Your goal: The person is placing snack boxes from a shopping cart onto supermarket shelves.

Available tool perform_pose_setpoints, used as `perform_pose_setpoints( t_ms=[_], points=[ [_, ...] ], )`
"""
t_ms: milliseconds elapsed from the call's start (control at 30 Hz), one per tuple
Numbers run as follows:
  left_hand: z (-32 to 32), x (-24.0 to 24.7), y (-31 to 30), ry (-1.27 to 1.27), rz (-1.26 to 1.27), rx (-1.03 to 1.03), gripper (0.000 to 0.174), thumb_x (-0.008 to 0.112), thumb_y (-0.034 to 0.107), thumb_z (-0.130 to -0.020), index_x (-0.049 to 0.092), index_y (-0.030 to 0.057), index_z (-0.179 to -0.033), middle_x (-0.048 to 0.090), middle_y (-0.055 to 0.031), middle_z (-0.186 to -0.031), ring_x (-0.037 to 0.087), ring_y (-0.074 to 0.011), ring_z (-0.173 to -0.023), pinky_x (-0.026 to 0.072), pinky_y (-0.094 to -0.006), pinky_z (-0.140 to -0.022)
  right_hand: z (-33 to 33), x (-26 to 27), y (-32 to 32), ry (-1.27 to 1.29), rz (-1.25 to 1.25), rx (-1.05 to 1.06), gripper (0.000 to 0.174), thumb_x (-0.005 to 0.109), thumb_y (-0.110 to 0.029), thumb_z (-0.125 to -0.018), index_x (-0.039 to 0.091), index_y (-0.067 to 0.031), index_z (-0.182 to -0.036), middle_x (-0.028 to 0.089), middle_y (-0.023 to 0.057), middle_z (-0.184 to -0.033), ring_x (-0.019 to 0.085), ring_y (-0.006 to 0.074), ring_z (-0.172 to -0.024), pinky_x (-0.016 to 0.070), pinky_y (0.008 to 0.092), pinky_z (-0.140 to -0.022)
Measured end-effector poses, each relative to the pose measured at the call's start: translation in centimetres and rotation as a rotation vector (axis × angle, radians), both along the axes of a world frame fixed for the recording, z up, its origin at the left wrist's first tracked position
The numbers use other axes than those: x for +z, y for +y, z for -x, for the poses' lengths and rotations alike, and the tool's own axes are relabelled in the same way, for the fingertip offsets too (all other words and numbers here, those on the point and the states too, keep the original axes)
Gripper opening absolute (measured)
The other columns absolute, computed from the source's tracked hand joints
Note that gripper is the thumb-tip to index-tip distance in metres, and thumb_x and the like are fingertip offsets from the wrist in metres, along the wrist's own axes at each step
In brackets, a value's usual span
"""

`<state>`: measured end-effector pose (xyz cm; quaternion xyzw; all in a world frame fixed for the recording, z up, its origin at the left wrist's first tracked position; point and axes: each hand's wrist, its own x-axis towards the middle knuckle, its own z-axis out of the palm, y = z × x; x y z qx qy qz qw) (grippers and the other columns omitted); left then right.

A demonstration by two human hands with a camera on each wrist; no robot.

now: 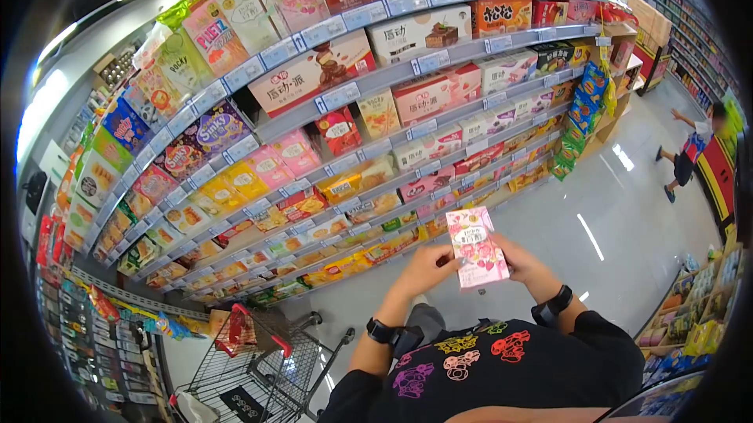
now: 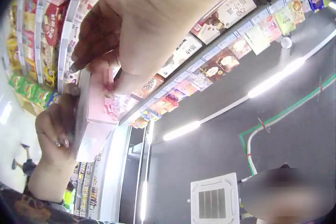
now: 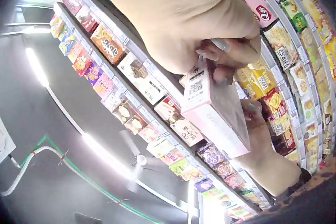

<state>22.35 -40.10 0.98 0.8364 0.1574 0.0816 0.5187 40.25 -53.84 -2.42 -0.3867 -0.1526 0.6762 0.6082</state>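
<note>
A pink snack box [image 1: 476,246] with strawberries printed on its front is held up before the person's chest, its front turned to the head camera. My left hand [image 1: 431,268] grips it at the left edge, thumb on the front. On the opposite edge my right hand [image 1: 522,260] holds it, fingers partly hidden behind the box. From the left wrist, the narrow pink side of the box [image 2: 97,113] shows between both hands. The right wrist view shows a barcode on the end of the box [image 3: 197,86], close to the curled right fingers [image 3: 223,45].
Long shelves [image 1: 408,3] packed with snack boxes and bags curve across the front. A wire shopping cart [image 1: 251,368] with red handle parts stands at lower left. Another person [image 1: 690,148] is on the shiny floor [image 1: 580,219] at right, near a red and yellow display [image 1: 715,176].
</note>
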Motion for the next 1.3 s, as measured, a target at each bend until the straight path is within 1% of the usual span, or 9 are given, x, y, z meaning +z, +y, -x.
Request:
perform_pose_setpoints(
  t_ms=[133, 167, 267, 333, 700, 867, 1067, 1233, 1300],
  points=[
    [0.6, -0.1, 2.1, -0.291, 0.060, 0.045, 0.015, 0.057, 0.014, -0.081, 0.053, 0.0007, -0.076, 0.053, -0.0015, -0.064, 0.046, -0.0090, -0.057, 0.0387, -0.0244, -0.053, 1.0, 4.2, 2.8, 0.166, 0.014, 0.002, 0.042, 0.044, -0.032, -0.092, 0.045, -0.0040, -0.124, 0.057, 0.0116, -0.118, 0.057, 0.0199, -0.105, 0.0490, 0.0346, -0.087],
    [1.0, 0.8, 2.9, -0.322, 0.202, 0.113, 0.012, 0.055, 0.012, -0.082, 0.053, 0.0026, -0.074, 0.052, -0.0007, -0.064, 0.047, -0.0081, -0.058, 0.0385, -0.0231, -0.053, 2.7, 8.4, 3.1, 0.105, 0.012, -0.052, 0.037, 0.046, -0.031, -0.091, 0.050, -0.0046, -0.117, 0.060, 0.0088, -0.108, 0.060, 0.0173, -0.094, 0.0512, 0.0314, -0.078],
    [2.0, 4.6, 5.3, -0.432, 0.508, 0.327, 0.017, 0.050, 0.012, -0.086, 0.049, 0.0089, -0.069, 0.046, 0.0029, -0.060, 0.045, -0.0052, -0.055, 0.0345, -0.0198, -0.049, 1.1, 5.5, 7.9, 0.803, -0.237, 0.406, 0.024, 0.053, -0.028, -0.088, 0.059, -0.0060, -0.094, 0.060, 0.0011, -0.074, 0.054, 0.0087, -0.052, 0.0441, 0.0196, -0.045],
    [3.2, 6.4, 7.2, -0.523, 0.566, 0.431, 0.023, 0.047, 0.017, -0.088, 0.046, 0.0109, -0.066, 0.044, 0.0036, -0.059, 0.039, -0.0039, -0.052, 0.0300, -0.0192, -0.047, 4.2, 10.9, 10.3, 0.870, 0.093, 0.247, 0.029, 0.057, -0.032, -0.085, 0.057, -0.0045, -0.078, 0.054, -0.0004, -0.055, 0.037, 0.0048, -0.035, 0.0275, 0.0160, -0.032],
    [9.5, 9.3, 15.0, -0.558, 0.483, 0.490, 0.022, 0.046, 0.019, -0.090, 0.049, 0.0095, -0.071, 0.044, 0.0061, -0.060, 0.039, -0.0025, -0.054, 0.0291, -0.0181, -0.049, 9.4, 11.8, 20.1, 0.834, 0.040, 0.308, 0.028, 0.052, -0.032, -0.088, 0.057, -0.0049, -0.094, 0.058, 0.0007, -0.068, 0.043, 0.0053, -0.040, 0.0336, 0.0160, -0.035],
    [9.6, 9.8, 16.9, -0.715, 0.423, 0.325, 0.011, 0.048, 0.013, -0.088, 0.050, 0.0077, -0.078, 0.049, 0.0056, -0.070, 0.039, -0.0007, -0.060, 0.0294, -0.0168, -0.052, 10.1, 14.0, 21.3, 0.104, -0.210, 0.144, 0.038, 0.045, -0.038, -0.091, 0.054, -0.0076, -0.110, 0.063, 0.0005, -0.082, 0.050, 0.0068, -0.049, 0.0420, 0.0196, -0.043],
    [8.5, 16.4, 18.1, -0.943, -0.317, 0.265, 0.013, 0.055, 0.005, -0.077, 0.049, -0.0004, -0.086, 0.052, -0.0111, -0.095, 0.048, -0.0142, -0.081, 0.0394, -0.0243, -0.071, 5.6, 19.9, 22.5, -0.664, -0.697, 0.191, 0.037, 0.053, -0.031, -0.090, 0.051, -0.0070, -0.117, 0.060, 0.0027, -0.078, 0.056, 0.0059, -0.061, 0.0434, 0.0194, -0.049],
    [4.0, 20.1, 21.5, -1.126, -0.776, 0.413, 0.033, 0.055, 0.004, -0.074, 0.049, -0.0048, -0.106, 0.049, -0.0186, -0.109, 0.045, -0.0276, -0.102, 0.0332, -0.0360, -0.091, 1.7, 26.0, 26.8, -1.468, -1.344, -0.526, 0.037, 0.066, -0.003, -0.075, 0.056, -0.0042, -0.111, 0.055, 0.0020, -0.078, 0.052, 0.0057, -0.059, 0.0404, 0.0208, -0.049],
    [1.8, 22.4, 22.8, -1.184, -0.853, 0.480, 0.039, 0.056, 0.005, -0.072, 0.049, -0.0034, -0.110, 0.048, -0.0186, -0.113, 0.044, -0.0288, -0.106, 0.0314, -0.0371, -0.093, 0.5, 28.7, 28.6, -1.464, -1.438, -0.687, 0.037, 0.065, -0.003, -0.075, 0.056, -0.0040, -0.111, 0.054, 0.0032, -0.083, 0.053, 0.0060, -0.063, 0.0430, 0.0214, -0.051]
  ],
)
